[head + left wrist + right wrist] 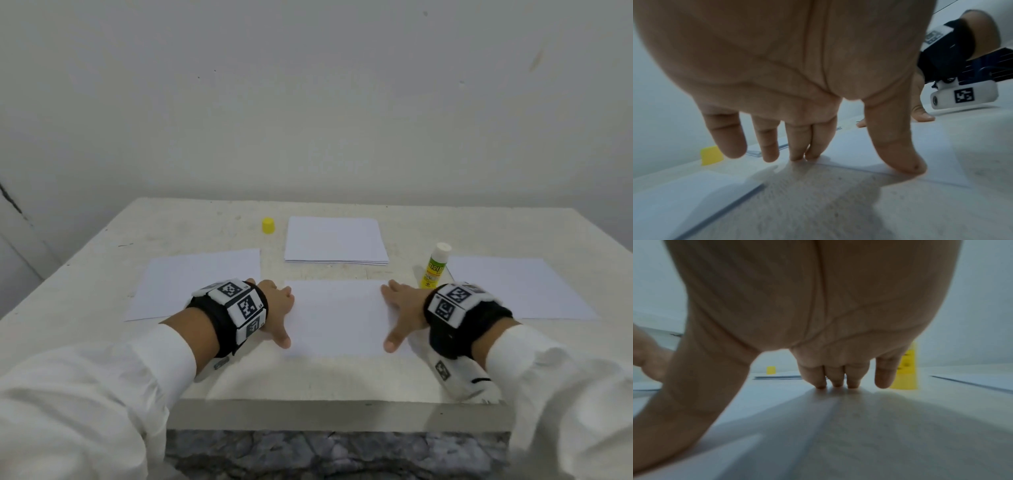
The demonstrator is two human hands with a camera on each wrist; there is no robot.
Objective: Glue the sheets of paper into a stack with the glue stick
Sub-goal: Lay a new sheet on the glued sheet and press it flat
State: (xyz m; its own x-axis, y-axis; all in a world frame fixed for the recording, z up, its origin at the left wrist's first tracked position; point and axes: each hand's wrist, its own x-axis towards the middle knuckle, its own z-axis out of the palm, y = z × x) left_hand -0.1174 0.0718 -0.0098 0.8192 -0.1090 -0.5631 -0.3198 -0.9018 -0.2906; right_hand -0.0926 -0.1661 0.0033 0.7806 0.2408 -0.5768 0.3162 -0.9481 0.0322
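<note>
A white sheet lies flat at the table's near middle. My left hand presses its left edge with straight spread fingers and thumb. On the sheet's right edge my right hand presses down the same way, fingertips on the paper. The uncapped glue stick stands upright just behind my right hand, seen as a yellow tube in the right wrist view. Its yellow cap stands at the back left. A stack of sheets lies behind the middle sheet.
Single white sheets lie at the left and at the right of the pale table. A plain wall rises behind the table. The table's front edge runs just below my wrists.
</note>
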